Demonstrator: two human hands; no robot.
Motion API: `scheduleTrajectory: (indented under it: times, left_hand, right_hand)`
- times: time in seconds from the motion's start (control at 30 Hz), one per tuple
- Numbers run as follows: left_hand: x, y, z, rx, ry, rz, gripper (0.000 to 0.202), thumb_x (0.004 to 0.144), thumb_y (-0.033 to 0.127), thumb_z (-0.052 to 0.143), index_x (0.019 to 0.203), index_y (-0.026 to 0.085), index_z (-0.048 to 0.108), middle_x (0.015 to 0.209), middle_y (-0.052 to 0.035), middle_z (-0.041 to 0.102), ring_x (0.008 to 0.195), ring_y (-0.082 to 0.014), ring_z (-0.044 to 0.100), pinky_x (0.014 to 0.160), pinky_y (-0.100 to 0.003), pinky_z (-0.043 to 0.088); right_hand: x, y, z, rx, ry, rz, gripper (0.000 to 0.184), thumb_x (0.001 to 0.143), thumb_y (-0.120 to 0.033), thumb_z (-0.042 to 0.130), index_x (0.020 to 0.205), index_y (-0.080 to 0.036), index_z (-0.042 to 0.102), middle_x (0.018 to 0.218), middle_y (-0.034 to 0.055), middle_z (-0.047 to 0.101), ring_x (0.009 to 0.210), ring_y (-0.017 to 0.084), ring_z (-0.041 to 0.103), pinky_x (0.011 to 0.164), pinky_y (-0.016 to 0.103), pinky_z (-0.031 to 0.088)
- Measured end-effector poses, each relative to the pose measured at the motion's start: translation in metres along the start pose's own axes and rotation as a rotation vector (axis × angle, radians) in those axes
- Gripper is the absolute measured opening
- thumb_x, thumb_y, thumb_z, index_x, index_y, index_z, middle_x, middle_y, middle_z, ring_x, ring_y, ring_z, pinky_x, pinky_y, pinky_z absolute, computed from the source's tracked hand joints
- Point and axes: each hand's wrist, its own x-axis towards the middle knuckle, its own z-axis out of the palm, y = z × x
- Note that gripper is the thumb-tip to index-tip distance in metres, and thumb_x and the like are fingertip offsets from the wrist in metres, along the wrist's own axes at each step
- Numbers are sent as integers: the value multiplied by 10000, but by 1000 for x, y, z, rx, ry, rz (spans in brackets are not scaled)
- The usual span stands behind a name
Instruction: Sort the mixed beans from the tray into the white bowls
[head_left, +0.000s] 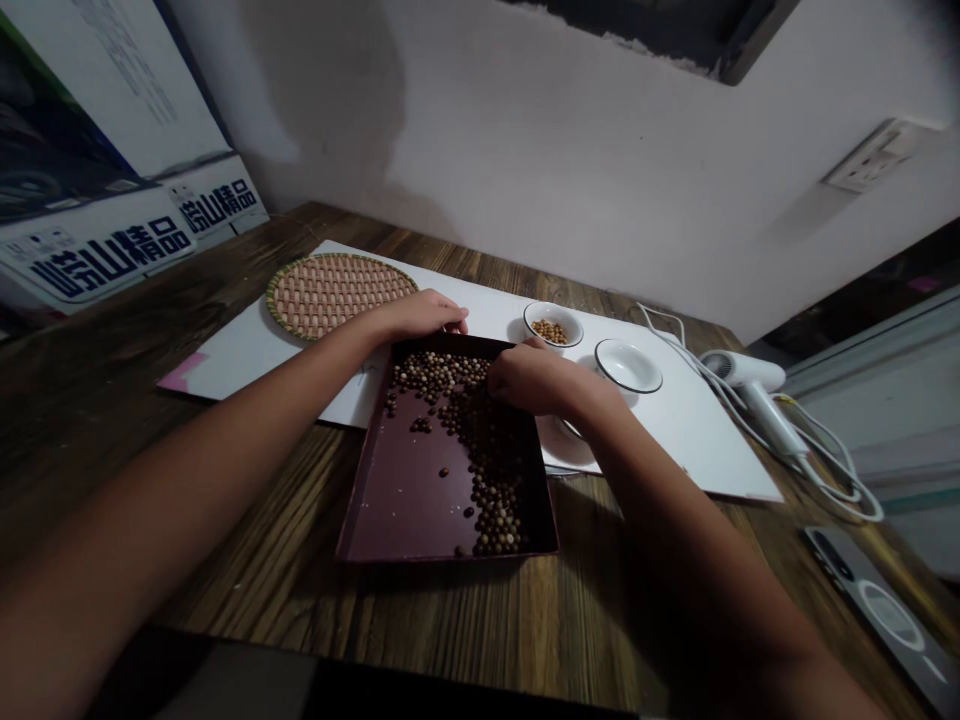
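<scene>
Beads (pixel 495 500), perhaps hundreds, in one tray (pixel 420 490) under both hands (pixel 424 315) (pixel 532 378).

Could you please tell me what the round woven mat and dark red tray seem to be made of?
The round woven mat looks like matte split bamboo or rattan: flat interlaced strips, greenish bound rim. The shallow dark red tray has a glossy, lacquer-like finish; wood or plastic, I cannot tell.

You face a scuffed white plaster wall (pixel 570 170) with a broad shadow across it, a wall socket plate (pixel 874 155) at its right, printed signboards (pixel 112 255) with blue Chinese lettering propped at the left, a dark frame (pixel 652 25) overhead, and a wood-grain table (pixel 465 620) under dim light.
</scene>
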Motion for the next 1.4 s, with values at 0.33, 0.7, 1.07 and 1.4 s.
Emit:
scheduleTrajectory:
  times: [0.33, 0.7, 1.07, 1.4]
  left_hand:
    - [-1, 1, 0, -2, -6, -9, 383, 892, 481, 614, 824, 152, 798, 826, -100, 722, 756, -215, 580, 778, -365, 415]
    - [-3, 4, 0, 13, -7, -5, 364, 916, 443, 597, 823, 151, 793, 817, -99, 721, 753, -213, 576, 769, -363, 411]
    - [-2, 3, -1, 22, -12, 0, 364, 922, 443, 596, 841, 145, 790, 820, -97, 722, 753, -208, 580, 769, -359, 411]
    - [0, 2, -1, 49, 5, -18, 375, 906, 460, 596, 852, 150, 799, 837, -100, 728, 761, -210, 580, 782, -362, 416]
  right_hand:
    - [-2, 5, 0, -34, 55, -31, 209, 895, -92, 556, 828, -164, 740, 856, 66, 756, 673, 144, 512, 878, 385, 314]
    - [-8, 0, -6, -92, -17, -71, 269, 848, -12, 532, 735, -172, 715, 742, 47, 690, 672, 162, 418, 891, 450, 285]
    - [-5, -2, 3, -80, 31, -61, 251, 836, -41, 557, 844, -165, 776, 855, 81, 750, 699, 159, 552, 952, 436, 336]
    - [-40, 26, -29, 180, 173, -77, 195, 811, -111, 631, 888, -216, 776, 892, 4, 773, 795, 138, 639, 891, 342, 415]
